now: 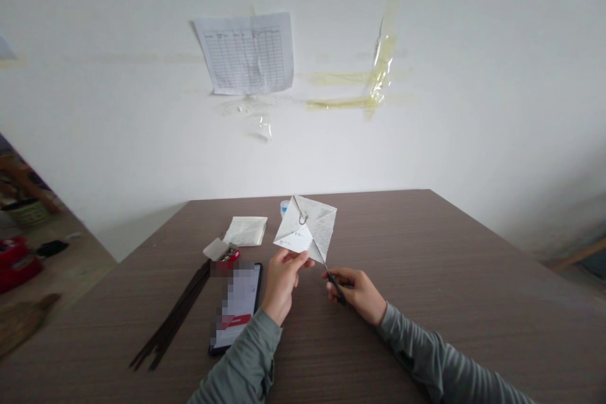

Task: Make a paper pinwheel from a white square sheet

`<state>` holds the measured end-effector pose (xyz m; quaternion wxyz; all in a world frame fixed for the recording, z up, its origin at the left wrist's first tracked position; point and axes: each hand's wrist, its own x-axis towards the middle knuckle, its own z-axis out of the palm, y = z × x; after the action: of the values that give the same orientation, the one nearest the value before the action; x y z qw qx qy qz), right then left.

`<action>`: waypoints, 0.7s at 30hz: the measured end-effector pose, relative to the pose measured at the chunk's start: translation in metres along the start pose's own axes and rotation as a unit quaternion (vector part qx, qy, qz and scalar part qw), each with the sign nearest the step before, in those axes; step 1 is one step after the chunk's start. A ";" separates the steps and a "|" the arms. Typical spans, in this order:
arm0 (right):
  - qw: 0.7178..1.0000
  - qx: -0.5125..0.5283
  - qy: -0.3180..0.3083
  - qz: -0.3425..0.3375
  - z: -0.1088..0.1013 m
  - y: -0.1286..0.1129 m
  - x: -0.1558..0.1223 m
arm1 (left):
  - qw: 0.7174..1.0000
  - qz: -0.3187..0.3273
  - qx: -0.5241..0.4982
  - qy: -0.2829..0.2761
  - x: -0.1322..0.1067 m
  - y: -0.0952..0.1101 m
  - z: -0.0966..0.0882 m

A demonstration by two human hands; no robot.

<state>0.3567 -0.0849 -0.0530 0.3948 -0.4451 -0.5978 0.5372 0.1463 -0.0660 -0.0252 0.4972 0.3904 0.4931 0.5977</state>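
Between the fingertips and thumb of my left hand, a square sheet of printed paper is held up by its lower edge. Diagonal lines run from its corners toward the middle, and a dark hooked line shows near its centre. My right hand grips black-handled scissors, partly covered by the fingers. Their thin blade reaches the sheet's lower corner, along a diagonal line. A small container with blue on it stands behind the paper, partly hidden.
Left on the brown table lie a folded paper, an open red box of small pieces, several thin dark sticks and a phone. A printed table sheet is taped to the wall.
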 end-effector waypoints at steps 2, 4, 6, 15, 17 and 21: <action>1.000 0.000 0.003 0.003 0.001 -0.001 0.000 | 1.000 -0.002 0.004 -0.002 0.000 0.000 0.000; 1.000 0.000 0.008 0.003 0.002 -0.002 -0.001 | 1.000 -0.004 0.008 0.000 -0.001 0.000 0.000; 1.000 0.001 0.012 0.000 0.002 -0.003 -0.002 | 1.000 -0.006 0.011 0.004 -0.002 0.001 0.001; 1.000 -0.008 0.012 -0.001 0.003 -0.007 -0.003 | 1.000 -0.014 0.010 0.011 -0.004 0.006 0.002; 1.000 -0.007 0.011 0.001 0.003 -0.008 -0.003 | 1.000 -0.015 0.009 0.012 -0.003 0.005 0.002; 1.000 -0.002 0.011 -0.001 0.003 -0.008 -0.003 | 1.000 -0.013 0.010 0.009 -0.002 0.003 0.002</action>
<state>0.3541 -0.0888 -0.0456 0.4009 -0.4510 -0.5951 0.5308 0.1476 -0.0676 -0.0214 0.4964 0.3833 0.5089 0.5897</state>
